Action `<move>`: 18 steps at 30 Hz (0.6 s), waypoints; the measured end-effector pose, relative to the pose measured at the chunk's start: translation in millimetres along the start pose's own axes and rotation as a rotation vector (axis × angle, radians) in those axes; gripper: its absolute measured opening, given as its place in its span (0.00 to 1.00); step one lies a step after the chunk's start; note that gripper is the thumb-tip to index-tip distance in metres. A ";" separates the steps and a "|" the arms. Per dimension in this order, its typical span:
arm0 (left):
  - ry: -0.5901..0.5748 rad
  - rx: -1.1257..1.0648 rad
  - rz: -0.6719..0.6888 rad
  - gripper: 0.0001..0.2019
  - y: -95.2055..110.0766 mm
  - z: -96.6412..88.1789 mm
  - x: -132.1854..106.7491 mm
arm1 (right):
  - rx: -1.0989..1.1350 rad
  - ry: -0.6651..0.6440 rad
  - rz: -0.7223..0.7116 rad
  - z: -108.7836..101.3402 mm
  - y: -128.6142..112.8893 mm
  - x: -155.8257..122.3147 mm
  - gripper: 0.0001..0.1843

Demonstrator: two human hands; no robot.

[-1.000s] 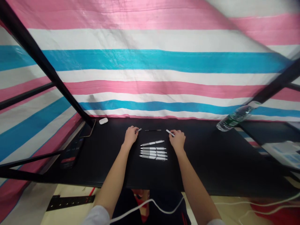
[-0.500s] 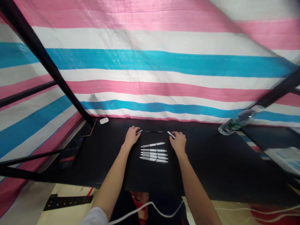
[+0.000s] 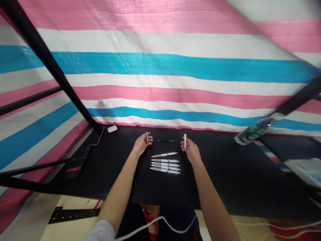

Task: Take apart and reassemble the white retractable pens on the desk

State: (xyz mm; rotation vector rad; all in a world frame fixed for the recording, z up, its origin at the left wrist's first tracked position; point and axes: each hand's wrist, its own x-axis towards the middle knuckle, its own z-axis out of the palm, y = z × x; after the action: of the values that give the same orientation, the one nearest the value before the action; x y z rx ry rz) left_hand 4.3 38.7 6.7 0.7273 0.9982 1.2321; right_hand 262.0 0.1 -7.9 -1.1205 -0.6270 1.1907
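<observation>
My left hand (image 3: pixel 141 144) is closed on a short grey pen grip section (image 3: pixel 147 137), held upright between the fingers. In my right hand (image 3: pixel 191 149) is a white pen barrel (image 3: pixel 185 142), also upright and pinched by the fingers. Between the hands a thin dark pen refill (image 3: pixel 165 141) lies on the black table. Nearer to me, several white-and-grey pens (image 3: pixel 164 155) lie in a stack of rows, their tips to the left.
A clear plastic bottle (image 3: pixel 258 130) lies tilted at the right back. At the left are a white case (image 3: pixel 112 129), a phone (image 3: pixel 95 136) and a dark device with a red patch (image 3: pixel 75 167). Black frame posts (image 3: pixel 56 73) stand before striped sheeting. A white cable (image 3: pixel 155 220) crosses my lap.
Both hands have lifted slightly and turned, bringing the two pen parts from slanted or nearly flat to upright. The refill and the row of pens stay where they were.
</observation>
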 end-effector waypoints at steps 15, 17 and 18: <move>-0.071 -0.048 0.008 0.15 2.1 -1.3 -2.8 | 0.022 -0.016 0.059 -2.2 -0.2 -2.7 0.14; -0.072 -0.043 0.023 0.16 2.1 -1.0 -3.3 | 0.028 -0.010 0.066 -1.8 0.0 -3.4 0.14; -0.069 -0.038 0.035 0.17 2.0 -0.8 -3.5 | 0.028 -0.013 0.066 -1.6 0.1 -3.8 0.14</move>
State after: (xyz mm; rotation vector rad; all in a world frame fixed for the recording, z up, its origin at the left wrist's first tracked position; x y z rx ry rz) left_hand 2.7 35.6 8.9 0.7551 0.9069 1.2451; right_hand 262.2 -4.0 -8.0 -1.1181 -0.5852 1.2606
